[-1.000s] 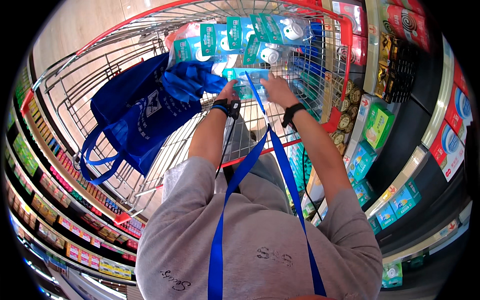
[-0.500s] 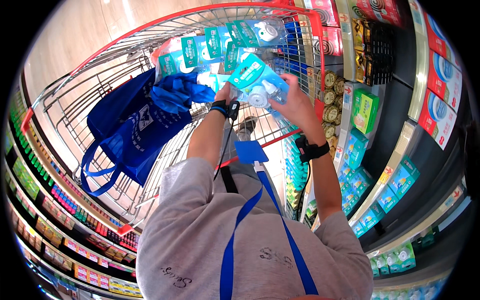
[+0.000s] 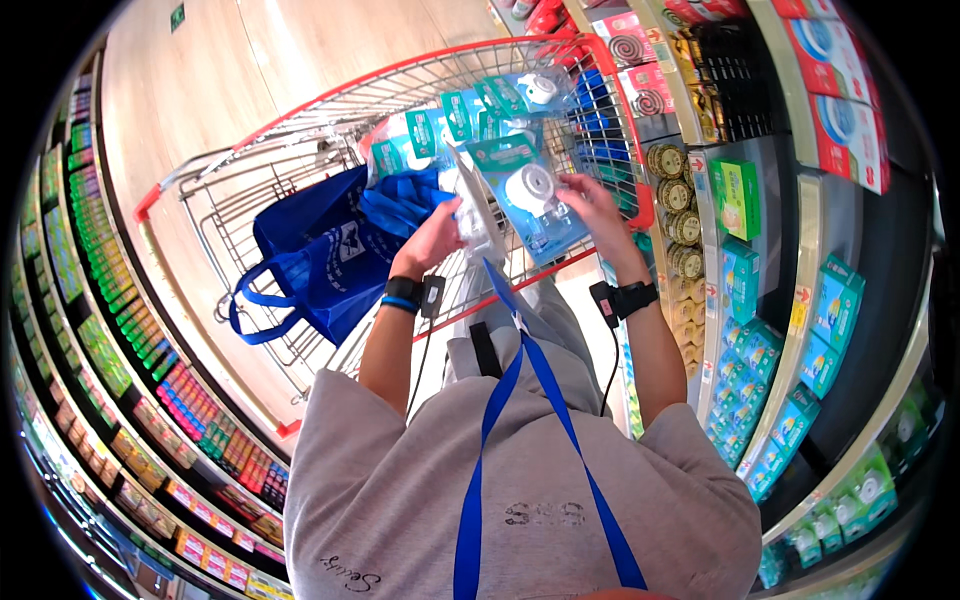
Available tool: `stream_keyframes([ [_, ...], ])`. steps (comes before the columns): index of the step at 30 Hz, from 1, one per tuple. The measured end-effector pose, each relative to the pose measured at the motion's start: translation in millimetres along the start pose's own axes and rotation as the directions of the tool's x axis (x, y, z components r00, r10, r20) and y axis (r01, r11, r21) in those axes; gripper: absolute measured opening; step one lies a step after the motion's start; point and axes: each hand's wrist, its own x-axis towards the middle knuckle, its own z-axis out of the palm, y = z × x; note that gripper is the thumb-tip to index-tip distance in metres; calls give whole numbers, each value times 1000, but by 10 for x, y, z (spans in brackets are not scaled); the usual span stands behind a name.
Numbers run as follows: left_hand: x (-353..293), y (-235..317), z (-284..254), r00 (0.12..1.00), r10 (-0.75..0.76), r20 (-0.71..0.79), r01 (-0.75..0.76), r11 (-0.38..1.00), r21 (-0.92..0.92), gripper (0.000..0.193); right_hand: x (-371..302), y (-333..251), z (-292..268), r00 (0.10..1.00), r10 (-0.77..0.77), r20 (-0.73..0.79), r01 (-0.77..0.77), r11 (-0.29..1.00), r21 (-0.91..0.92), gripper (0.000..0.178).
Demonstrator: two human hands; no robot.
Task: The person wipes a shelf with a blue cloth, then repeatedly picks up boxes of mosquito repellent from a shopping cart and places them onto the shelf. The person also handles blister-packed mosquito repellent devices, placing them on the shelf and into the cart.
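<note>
My right hand grips the right edge of a blister pack with a teal header card and a round white device behind clear plastic. In my left hand is a second, pale clear-plastic pack, turned nearly edge-on, so its front is hidden. Both packs are held side by side over the near side of a red-rimmed wire shopping cart. Beyond them, several similar teal-carded packs lie in the cart. A blue shopping bag with handles rests left of my left hand.
Shelves on the right hold round gold-lidded tins, a green box, teal boxes and red boxes. Along the left runs another shelf with rows of colourful small goods. A blue lanyard hangs down my front.
My hands have moved apart. The two packs, overlapping before, are now separate, one per hand; the left one has swung edge-on. My view has shifted, and the cart appears farther right.
</note>
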Motion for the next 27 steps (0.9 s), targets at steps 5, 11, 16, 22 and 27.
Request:
stream_keyframes([
  [5,-410,234,478,950,197,242,-209,978,24,70,-620,-531,114,988,-82,133,73,995,69,46],
  [11,-609,398,1575,897,255,361,-328,932,156,82,-1398,-714,-122,966,-259,21,223,868,443,48],
  [16,-483,49,2233,855,183,486,-371,871,324,90,-1968,-564,-673,783,-612,-109,589,786,-185,75],
  [22,-619,-142,3521,663,-5,749,-560,660,501,102,-3185,-841,-1400,691,-639,-337,560,769,-310,93],
  [27,-660,230,4532,421,112,900,-882,282,378,93,-4041,-601,-1999,457,-701,-547,711,658,-249,103],
])
